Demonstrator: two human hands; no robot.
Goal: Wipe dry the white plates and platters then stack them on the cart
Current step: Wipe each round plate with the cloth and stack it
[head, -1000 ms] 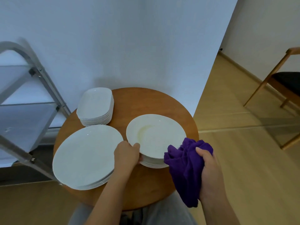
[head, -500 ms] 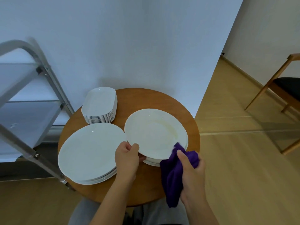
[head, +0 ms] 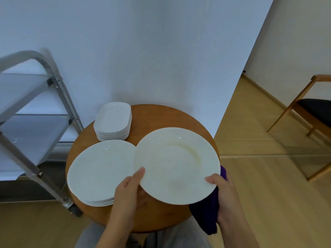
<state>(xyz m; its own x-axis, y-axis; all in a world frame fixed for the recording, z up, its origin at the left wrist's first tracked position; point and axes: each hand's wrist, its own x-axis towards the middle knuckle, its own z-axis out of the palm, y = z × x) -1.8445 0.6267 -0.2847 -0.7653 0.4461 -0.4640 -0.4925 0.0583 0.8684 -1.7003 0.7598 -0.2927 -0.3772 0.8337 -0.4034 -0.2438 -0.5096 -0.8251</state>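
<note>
Both hands (head: 129,190) hold an unmarked plate (head: 176,164).

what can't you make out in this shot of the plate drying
Head view only:
- Whatever lies under the lifted plate: the plate itself hides that part of the table.
- Most of the purple cloth: hidden behind the plate and the right hand.
- Left hand fingers: under the plate's rim, only the thumb shows.
- Whether the plate is wet: too faint to tell.
- Cart: cut off by the left edge.

head camera, looking down, close above table (head: 161,115)
</note>
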